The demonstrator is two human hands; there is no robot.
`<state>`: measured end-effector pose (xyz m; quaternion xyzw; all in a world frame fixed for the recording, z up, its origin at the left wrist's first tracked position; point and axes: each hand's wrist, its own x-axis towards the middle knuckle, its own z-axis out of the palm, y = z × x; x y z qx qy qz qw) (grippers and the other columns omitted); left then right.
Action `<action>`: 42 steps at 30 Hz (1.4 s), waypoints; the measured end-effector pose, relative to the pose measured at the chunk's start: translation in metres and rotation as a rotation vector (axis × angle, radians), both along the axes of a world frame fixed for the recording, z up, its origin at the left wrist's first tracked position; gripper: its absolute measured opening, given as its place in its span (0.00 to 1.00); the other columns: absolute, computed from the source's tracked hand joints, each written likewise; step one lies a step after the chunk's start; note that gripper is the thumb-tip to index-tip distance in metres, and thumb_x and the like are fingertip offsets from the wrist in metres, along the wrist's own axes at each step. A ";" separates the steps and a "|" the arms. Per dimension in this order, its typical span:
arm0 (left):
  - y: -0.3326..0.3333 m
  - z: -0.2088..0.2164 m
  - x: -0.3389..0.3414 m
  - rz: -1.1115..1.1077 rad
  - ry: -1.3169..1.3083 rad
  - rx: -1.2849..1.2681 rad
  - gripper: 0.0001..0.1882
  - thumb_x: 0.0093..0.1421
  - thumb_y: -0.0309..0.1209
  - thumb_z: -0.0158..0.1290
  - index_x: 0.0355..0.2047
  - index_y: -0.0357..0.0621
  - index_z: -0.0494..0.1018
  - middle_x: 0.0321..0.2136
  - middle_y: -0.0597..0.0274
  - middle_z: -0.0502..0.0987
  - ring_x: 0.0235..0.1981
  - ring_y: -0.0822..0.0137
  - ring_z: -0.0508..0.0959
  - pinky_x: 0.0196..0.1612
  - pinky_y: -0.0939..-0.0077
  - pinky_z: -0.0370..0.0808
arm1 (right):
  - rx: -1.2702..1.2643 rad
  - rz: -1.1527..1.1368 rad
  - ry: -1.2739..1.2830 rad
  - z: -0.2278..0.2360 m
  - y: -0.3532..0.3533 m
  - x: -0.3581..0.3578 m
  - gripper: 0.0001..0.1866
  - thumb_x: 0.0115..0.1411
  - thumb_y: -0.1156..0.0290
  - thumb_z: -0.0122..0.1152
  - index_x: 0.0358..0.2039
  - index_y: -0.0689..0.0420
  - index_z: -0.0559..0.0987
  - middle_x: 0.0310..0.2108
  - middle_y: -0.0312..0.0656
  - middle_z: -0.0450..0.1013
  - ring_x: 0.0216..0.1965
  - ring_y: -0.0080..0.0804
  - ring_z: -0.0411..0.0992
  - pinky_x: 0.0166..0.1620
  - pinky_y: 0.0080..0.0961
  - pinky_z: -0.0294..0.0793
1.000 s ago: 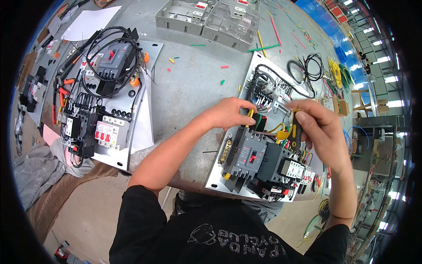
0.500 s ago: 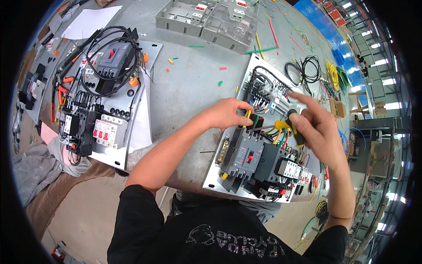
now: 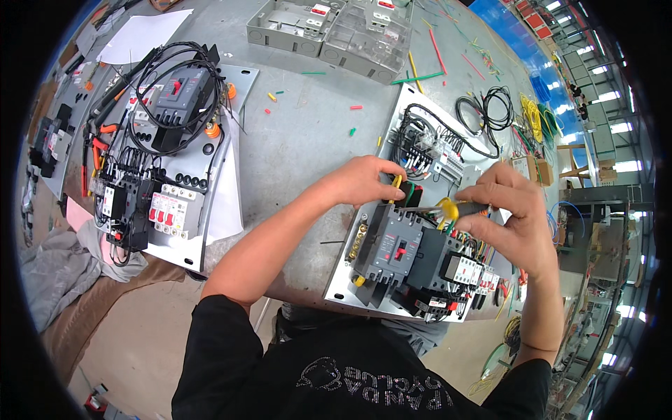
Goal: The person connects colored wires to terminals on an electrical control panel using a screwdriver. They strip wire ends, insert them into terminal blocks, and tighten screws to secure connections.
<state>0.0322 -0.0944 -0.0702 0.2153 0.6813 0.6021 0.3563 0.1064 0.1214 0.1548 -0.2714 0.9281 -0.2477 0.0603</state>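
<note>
My left hand (image 3: 365, 180) is closed in a pinch on a yellow-sleeved wire (image 3: 397, 183) at the upper end of a grey circuit breaker (image 3: 393, 250). In my right hand (image 3: 516, 213) is a screwdriver (image 3: 449, 208) with a yellow and black handle, the fingers wrapped round its grip. Its shaft points left to the breaker's top terminals, close to my left fingertips; the exact contact of the tip is too small to tell. The breaker sits on a white metal mounting plate (image 3: 338, 285), beside a black contactor (image 3: 428, 262) and several coloured wires.
To the left lies a second plate (image 3: 241, 87) with another breaker (image 3: 180, 94) and coiled black cable. Grey plastic boxes (image 3: 294, 38) stand at the far edge. Short sleeve offcuts and a black cable coil (image 3: 495, 112) are on the grey table (image 3: 301, 133).
My right index finger, stretched out before, has curled onto the screwdriver handle. The handle has swung round to lie more level. My left hand stays at the wire.
</note>
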 end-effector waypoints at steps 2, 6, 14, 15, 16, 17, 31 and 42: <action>0.000 -0.004 0.000 0.014 -0.018 0.012 0.23 0.65 0.35 0.68 0.59 0.47 0.81 0.19 0.70 0.75 0.13 0.80 0.65 0.16 0.75 0.60 | -0.027 -0.239 -0.161 0.000 -0.018 0.008 0.27 0.63 0.68 0.77 0.62 0.56 0.82 0.22 0.32 0.67 0.23 0.19 0.65 0.30 0.25 0.65; 0.002 -0.001 0.001 0.020 -0.028 0.003 0.23 0.65 0.35 0.68 0.59 0.47 0.81 0.18 0.72 0.72 0.13 0.79 0.64 0.17 0.75 0.60 | -0.355 -0.466 -0.535 -0.004 -0.009 0.000 0.30 0.70 0.68 0.69 0.71 0.54 0.75 0.23 0.26 0.69 0.22 0.16 0.66 0.28 0.21 0.66; 0.003 -0.007 0.000 0.021 -0.016 0.016 0.22 0.66 0.34 0.68 0.59 0.46 0.80 0.17 0.73 0.70 0.14 0.80 0.64 0.17 0.74 0.59 | 0.025 -0.095 -0.225 0.017 0.004 -0.002 0.42 0.44 0.65 0.90 0.62 0.53 0.84 0.41 0.36 0.78 0.43 0.28 0.76 0.46 0.28 0.77; 0.003 -0.007 0.000 0.022 -0.027 0.019 0.22 0.66 0.34 0.68 0.59 0.45 0.80 0.17 0.73 0.70 0.14 0.80 0.64 0.17 0.74 0.59 | 0.069 -0.065 -0.052 0.015 -0.001 0.001 0.39 0.43 0.60 0.90 0.58 0.51 0.87 0.42 0.40 0.78 0.44 0.32 0.75 0.45 0.31 0.76; 0.003 -0.007 0.000 0.020 -0.020 0.021 0.22 0.66 0.34 0.68 0.59 0.45 0.80 0.17 0.73 0.70 0.14 0.80 0.63 0.17 0.75 0.59 | 0.147 -0.024 0.070 0.015 -0.004 0.001 0.40 0.43 0.57 0.89 0.58 0.53 0.86 0.41 0.40 0.78 0.43 0.32 0.75 0.43 0.31 0.75; 0.003 -0.007 0.000 0.020 -0.013 0.024 0.21 0.66 0.33 0.67 0.59 0.45 0.81 0.17 0.73 0.70 0.14 0.80 0.63 0.17 0.75 0.58 | 0.226 0.019 0.193 0.018 -0.007 0.002 0.41 0.43 0.55 0.88 0.59 0.54 0.86 0.40 0.39 0.78 0.42 0.32 0.74 0.41 0.31 0.74; 0.005 -0.007 0.001 0.029 0.025 0.005 0.23 0.64 0.37 0.69 0.58 0.47 0.82 0.19 0.72 0.72 0.14 0.79 0.64 0.17 0.75 0.61 | -0.589 -0.230 -0.944 -0.002 0.002 0.000 0.23 0.68 0.71 0.72 0.61 0.63 0.80 0.41 0.38 0.82 0.32 0.19 0.79 0.39 0.17 0.80; 0.002 -0.007 -0.002 0.023 0.069 -0.044 0.27 0.60 0.43 0.70 0.58 0.50 0.83 0.23 0.59 0.81 0.16 0.69 0.76 0.26 0.67 0.75 | 0.085 -0.232 0.008 -0.013 -0.008 0.001 0.17 0.65 0.70 0.75 0.22 0.60 0.78 0.22 0.39 0.66 0.25 0.27 0.65 0.30 0.29 0.63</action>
